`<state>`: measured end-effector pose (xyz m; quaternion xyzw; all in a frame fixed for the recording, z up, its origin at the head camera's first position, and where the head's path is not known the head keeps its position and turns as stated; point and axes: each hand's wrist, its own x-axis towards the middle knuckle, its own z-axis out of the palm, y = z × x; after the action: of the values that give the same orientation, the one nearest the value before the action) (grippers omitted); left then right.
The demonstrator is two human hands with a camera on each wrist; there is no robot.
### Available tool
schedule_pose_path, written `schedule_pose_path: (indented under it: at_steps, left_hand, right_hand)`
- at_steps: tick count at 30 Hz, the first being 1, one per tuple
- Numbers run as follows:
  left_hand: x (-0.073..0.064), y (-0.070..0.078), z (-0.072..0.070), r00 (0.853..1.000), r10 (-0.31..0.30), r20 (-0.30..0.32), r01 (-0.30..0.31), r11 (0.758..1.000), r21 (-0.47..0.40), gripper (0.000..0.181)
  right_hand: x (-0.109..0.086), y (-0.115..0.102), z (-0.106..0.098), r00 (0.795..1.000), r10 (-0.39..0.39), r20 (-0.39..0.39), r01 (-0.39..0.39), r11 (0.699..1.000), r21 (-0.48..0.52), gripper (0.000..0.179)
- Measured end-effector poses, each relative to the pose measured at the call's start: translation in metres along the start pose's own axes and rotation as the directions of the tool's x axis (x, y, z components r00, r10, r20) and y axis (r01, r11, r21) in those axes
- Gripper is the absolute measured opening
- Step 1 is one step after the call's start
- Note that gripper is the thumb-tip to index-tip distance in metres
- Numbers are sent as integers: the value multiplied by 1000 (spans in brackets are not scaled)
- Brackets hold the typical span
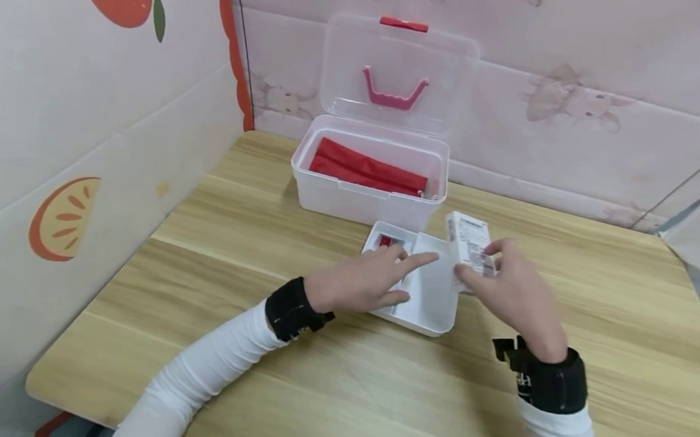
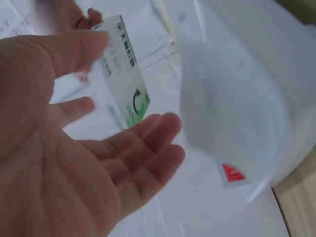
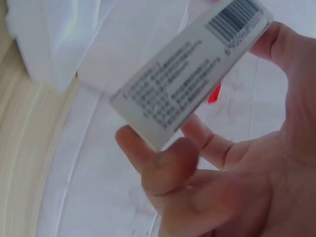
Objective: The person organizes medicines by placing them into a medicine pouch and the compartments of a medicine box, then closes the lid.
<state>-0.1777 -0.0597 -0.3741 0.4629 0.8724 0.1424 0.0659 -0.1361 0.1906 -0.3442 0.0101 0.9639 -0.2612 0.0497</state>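
My right hand (image 1: 515, 292) grips a small white printed carton (image 1: 470, 240) between thumb and fingers, above the right edge of a white tray (image 1: 434, 308). A barcode and rows of text show on the carton's narrow side (image 3: 173, 89) in the right wrist view; a green patch with a dark arrow marks its face (image 2: 123, 79) in the left wrist view. Over the tray's divider hovers my left hand (image 1: 362, 276), fingers extended and holding nothing. It partly hides the left compartment, where a small red-and-white item (image 1: 388, 240) lies.
Behind the tray stands a clear plastic box (image 1: 357, 207) with a red pouch (image 1: 363, 167) inside. Its lid (image 1: 351, 59), with a pink handle (image 1: 394, 99), is raised toward the patterned wall. All this stands on a wooden table (image 1: 248, 237) beside a left wall.
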Motion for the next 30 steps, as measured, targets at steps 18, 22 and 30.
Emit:
schedule_pose_path:
  at_steps: [18, 22, 30]
  left_hand:
    - [-3, 4, 18, 992, -52, 117, 41, 995, 95, 67]
    - [-2, 3, 19, 993, -50, 105, 39, 994, 103, 67]
    - [2, 3, 18, 987, -76, 143, 61, 993, 103, 64]
  right_hand:
    - [4, -24, 59, 992, -112, -60, 96, 971, -220, 56]
    - [5, -23, 57, 988, -150, -33, 143, 976, -163, 53]
    - [8, -17, 51, 984, -169, 62, 175, 979, -108, 57]
